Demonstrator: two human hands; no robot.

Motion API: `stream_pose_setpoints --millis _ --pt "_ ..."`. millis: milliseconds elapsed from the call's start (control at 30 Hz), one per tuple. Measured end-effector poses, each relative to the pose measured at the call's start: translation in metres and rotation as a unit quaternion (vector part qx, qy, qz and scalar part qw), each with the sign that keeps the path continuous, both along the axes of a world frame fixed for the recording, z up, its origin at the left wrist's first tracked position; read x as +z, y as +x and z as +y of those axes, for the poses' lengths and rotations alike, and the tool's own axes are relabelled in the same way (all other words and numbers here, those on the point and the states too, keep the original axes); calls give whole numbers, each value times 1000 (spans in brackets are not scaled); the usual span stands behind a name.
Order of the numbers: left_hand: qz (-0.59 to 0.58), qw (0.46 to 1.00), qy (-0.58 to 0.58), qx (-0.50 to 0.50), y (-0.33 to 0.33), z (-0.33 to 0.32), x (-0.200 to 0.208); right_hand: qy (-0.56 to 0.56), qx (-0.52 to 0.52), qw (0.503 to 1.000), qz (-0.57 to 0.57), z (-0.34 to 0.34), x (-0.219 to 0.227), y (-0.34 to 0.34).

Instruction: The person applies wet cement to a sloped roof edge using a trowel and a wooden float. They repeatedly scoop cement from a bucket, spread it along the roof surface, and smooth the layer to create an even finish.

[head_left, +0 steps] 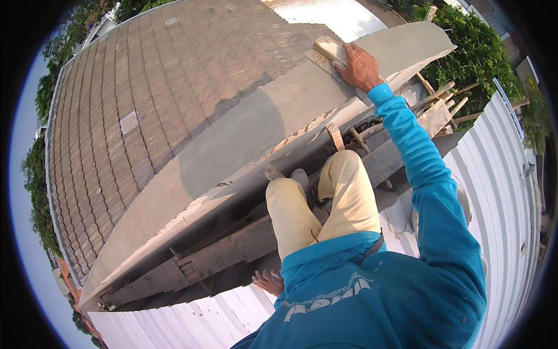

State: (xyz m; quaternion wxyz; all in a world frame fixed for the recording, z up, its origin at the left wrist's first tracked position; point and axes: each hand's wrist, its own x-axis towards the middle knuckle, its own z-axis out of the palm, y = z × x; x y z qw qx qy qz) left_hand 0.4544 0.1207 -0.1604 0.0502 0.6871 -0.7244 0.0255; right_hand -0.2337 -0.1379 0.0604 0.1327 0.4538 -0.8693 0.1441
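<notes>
My right hand (361,68) is closed on the wooden handle of a plastering float (329,49). The float's flat board rests on a long band of smooth grey mortar (241,136) that runs along the roof edge. Down by my left hip, my left hand (268,282) has its fingers apart and holds nothing; it is close to the white corrugated metal sheet (221,314). Part of the left arm is hidden behind my blue top.
Brown roof tiles (157,75) slope away beyond the mortar band. Below its ragged front edge lies a dark gap with planks (232,250) and wooden poles (459,107). White corrugated sheeting (494,168) spreads at the right. A leafy tree (474,55) stands past the scaffold.
</notes>
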Motion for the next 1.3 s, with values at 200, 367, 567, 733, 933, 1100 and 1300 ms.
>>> stream_pose_setpoints --millis 200,367,567,733,933,1100,1300 --pt "-3 1000 1 -12 8 5 -6 58 -131 989 48 42 -10 -174" --pt "24 999 30 8 -4 -1 8 121 -217 968 -29 79 -12 -255" --pt "46 992 95 63 -28 -8 43 104 -115 987 -36 27 -18 -132" --pt "77 985 124 91 -38 -16 61 57 38 998 14 -42 -14 66" --pt "106 978 139 117 -45 -17 68 24 137 989 -55 -91 11 252" --pt "125 974 145 124 -45 -18 68 12 219 967 -127 -120 15 367" --pt "123 976 141 116 -41 -20 70 27 399 900 -172 -156 9 506"
